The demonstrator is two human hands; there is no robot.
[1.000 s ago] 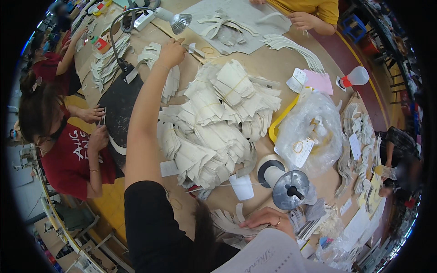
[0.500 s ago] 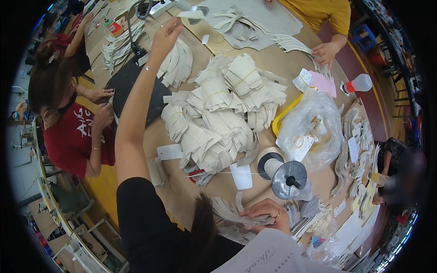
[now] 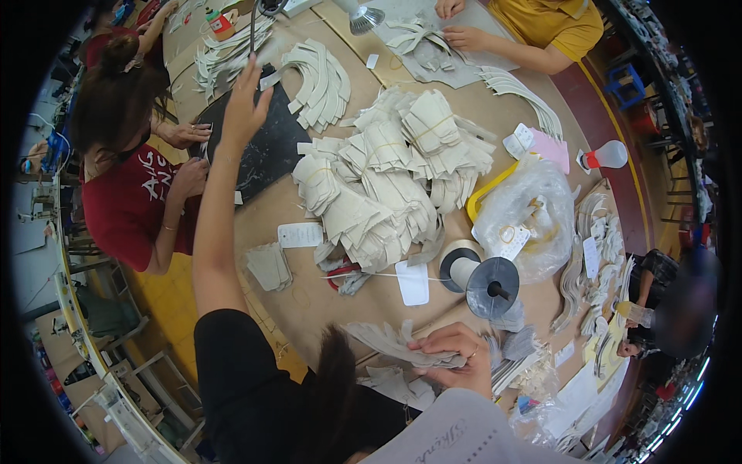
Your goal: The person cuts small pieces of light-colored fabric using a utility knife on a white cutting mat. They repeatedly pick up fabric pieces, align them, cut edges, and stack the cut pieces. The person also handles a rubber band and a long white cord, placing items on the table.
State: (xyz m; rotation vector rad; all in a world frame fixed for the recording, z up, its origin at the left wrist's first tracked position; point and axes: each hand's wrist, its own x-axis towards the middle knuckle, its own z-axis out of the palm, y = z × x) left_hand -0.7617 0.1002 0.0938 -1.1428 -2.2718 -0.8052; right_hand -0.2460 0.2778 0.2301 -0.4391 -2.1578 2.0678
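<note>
My right hand (image 3: 454,354) pinches a bundle of curved grey-white fabric strips (image 3: 386,339) near the table's front edge. The strips fan out to the left of my fingers. My left arm reaches far across, and my left hand (image 3: 246,108) hangs over a black mat (image 3: 267,143) with its fingers stretched out. A thin black lamp arm (image 3: 253,31) rises just beyond the fingertips; whether they touch it I cannot tell. Right of that hand lies a fan of curved white strips (image 3: 323,81). A large heap of banded pale fabric pieces (image 3: 371,193) fills the table's middle.
Beside the heap are a thread spool (image 3: 495,286), red-handled scissors (image 3: 340,272) and white cards (image 3: 412,282). A plastic bag (image 3: 525,224) lies over a yellow tray (image 3: 479,193). Co-workers in red (image 3: 127,216) and yellow (image 3: 541,31) sit at the left and far right edges.
My left hand has drawn back from the lamp head toward the black mat. My right hand keeps the strips. The yellow-shirted co-worker's hand has left the curved strips, and the view has shifted slightly.
</note>
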